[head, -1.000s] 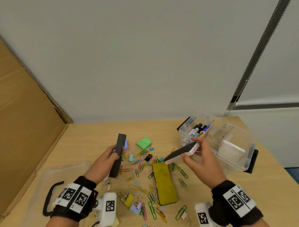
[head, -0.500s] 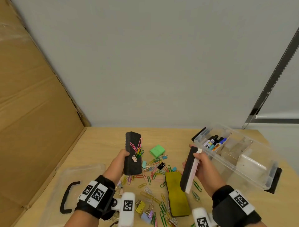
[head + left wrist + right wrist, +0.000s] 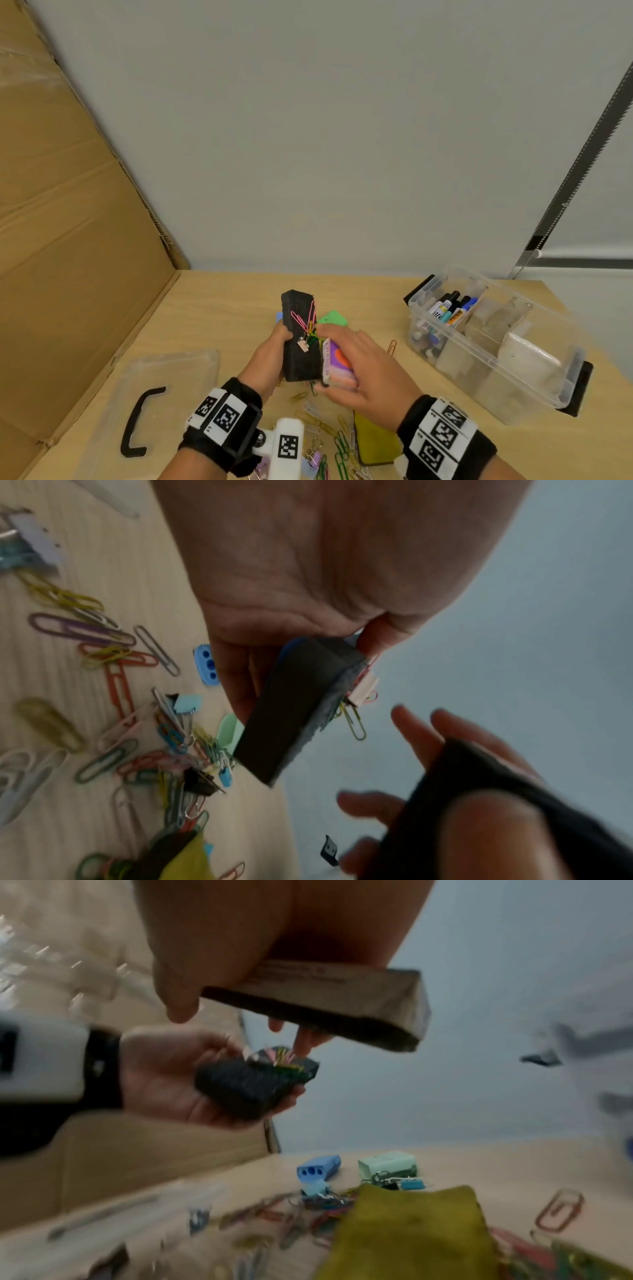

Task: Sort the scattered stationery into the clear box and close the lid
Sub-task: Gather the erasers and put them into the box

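Above the table (image 3: 219, 308), both erasers (image 3: 301, 346) now nearly touch, previously apart.

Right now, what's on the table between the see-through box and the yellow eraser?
Mostly bare wooden table. One orange paper clip lies there, between the clear plastic box and the yellow felt eraser, seen in the head view.

No text could be read. The markers (image 3: 445, 313) in the clear box (image 3: 534, 373), at two o'clock from the hands, bore printed labels too small to make out — the eraser (image 3: 318, 988) in the right wrist view carried lines of blurred print.
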Action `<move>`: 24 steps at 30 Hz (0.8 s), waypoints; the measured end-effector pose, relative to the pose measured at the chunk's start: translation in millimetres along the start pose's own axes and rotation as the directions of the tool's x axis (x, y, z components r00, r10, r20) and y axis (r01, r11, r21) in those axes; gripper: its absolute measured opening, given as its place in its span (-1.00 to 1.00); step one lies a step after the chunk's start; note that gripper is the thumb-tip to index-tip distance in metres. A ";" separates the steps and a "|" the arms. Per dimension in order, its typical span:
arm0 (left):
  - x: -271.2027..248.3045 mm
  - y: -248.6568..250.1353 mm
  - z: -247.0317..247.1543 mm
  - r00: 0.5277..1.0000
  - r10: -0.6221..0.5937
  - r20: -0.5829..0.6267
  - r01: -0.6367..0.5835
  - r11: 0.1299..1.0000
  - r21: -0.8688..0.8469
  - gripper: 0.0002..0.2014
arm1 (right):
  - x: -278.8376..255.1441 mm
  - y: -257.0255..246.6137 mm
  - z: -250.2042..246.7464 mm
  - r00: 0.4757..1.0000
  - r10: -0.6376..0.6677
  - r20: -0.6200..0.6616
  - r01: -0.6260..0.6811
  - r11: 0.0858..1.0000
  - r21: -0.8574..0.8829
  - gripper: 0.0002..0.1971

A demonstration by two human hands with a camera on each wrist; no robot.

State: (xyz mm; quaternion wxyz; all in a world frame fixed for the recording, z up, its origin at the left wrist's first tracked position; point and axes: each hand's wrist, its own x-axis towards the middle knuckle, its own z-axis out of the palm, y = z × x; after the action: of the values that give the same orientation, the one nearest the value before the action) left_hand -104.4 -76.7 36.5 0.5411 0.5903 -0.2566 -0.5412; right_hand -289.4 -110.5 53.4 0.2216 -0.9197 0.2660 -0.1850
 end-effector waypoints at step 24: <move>2.1 -2.8 -5.7 0.999 0.023 0.042 -0.023 1.000 -0.013 -0.67 | -9.9 7.6 27.9 0.987 -0.127 0.101 0.148 0.960 -0.237 -0.30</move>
State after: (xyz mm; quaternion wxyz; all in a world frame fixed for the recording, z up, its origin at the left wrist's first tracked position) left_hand -99.4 -75.8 32.2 0.5455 0.5723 -0.2714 -0.5489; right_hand -287.5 -101.9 24.1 0.1046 -0.9633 0.2123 -0.1265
